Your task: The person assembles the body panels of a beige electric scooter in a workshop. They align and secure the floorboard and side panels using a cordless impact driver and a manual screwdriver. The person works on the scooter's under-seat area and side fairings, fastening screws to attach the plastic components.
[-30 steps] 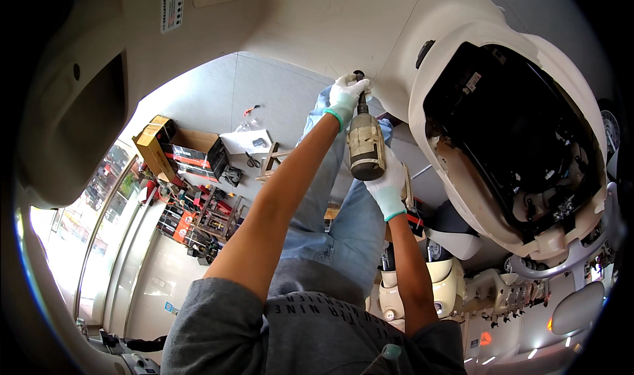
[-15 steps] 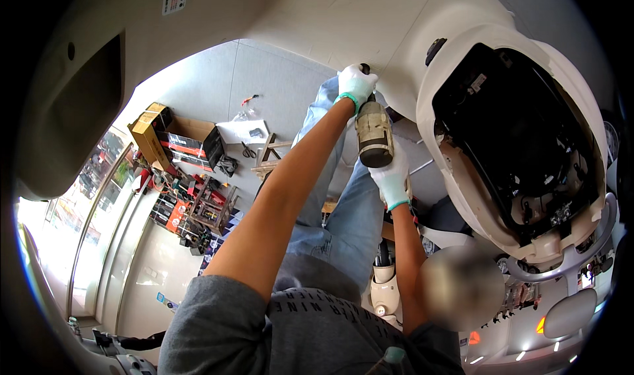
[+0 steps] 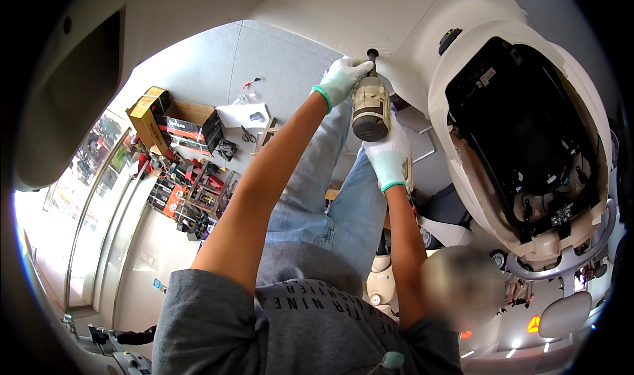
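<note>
I watched a chunky beige-and-dark cylindrical power tool (image 3: 371,107) hang above blue denim-clad legs (image 3: 360,203), its slim black shaft (image 3: 373,68) pointing to 12 o'clock, toward a smooth beige curved panel (image 3: 330,21); contact was unclear. The left hand (image 3: 339,82), white glove with mint cuff, sat at the tool's 10 o'clock, fingertips narrow beside the shaft; couldn't tell if they gripped. The right hand (image 3: 385,153), same glove, was at 5 o'clock, holding the tool, fingers mostly hidden. A black-lined oval compartment (image 3: 440,101) gaped at 3; an open black-and-brown cardboard carton (image 3: 188,134) stood at 9.
</note>
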{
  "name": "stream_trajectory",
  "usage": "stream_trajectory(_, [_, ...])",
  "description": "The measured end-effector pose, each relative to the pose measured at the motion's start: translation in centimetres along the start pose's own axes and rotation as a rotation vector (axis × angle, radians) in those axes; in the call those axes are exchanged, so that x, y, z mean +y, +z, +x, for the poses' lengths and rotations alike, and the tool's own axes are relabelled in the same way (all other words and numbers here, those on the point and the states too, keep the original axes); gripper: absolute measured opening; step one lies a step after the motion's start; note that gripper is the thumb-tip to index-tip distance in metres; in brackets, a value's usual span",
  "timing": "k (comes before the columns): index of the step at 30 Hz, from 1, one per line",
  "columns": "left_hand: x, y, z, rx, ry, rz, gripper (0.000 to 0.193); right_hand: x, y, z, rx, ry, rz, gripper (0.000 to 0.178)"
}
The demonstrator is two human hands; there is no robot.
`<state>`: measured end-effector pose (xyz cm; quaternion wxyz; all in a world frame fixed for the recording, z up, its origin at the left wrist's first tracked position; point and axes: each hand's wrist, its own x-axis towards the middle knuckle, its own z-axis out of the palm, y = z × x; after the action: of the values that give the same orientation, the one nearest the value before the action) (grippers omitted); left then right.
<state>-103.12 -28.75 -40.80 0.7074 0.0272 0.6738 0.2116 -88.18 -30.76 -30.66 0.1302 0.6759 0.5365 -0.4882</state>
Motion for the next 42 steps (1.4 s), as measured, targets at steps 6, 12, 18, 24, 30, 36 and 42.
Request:
stream_trajectory(6, [-1.3, -0.4, -0.4, -0.08, -0.005, -0.255, 0.035, -1.0, -0.4, -0.2, -0.029, 0.019, -0.067, 0.035])
stream_trajectory(12, [-0.2, 0.1, -2.2, -0.029, -0.061, -0.442, 0.029, -1.5, -2.0, 0.8, -0.166, -0.011, -0.332, 0.033])
stream_trajectory(18, [-1.0, 0.3, -1.7, -0.015, -0.08, -0.492, 0.028, -1.1, -3.0, 2.1, -0.207, -0.027, -0.412, 0.032])
stream_trajectory(24, [-1.8, 0.3, -1.3, -0.005, -0.032, -0.519, 0.037, -1.5, -3.2, 1.9, -0.213, 0.015, -0.347, 0.03])
stream_trajectory(30, [-1.8, -0.1, -1.3, 0.004, -0.016, -0.458, 0.041, -2.3, -3.6, 2.2, -0.247, 0.009, -0.358, 0.031])
stream_trajectory(36, [-1.0, 0.0, -2.2, 0.034, -0.054, -0.454, 0.037, -5.0, -4.1, 2.2, -0.289, 0.081, -0.506, 0.038])
stream_trajectory(42, [-3.2, -1.8, -0.9, -0.125, -0.057, -0.526, 0.037, -4.8, -3.2, 2.2, -0.266, 0.044, -0.539, 0.035])
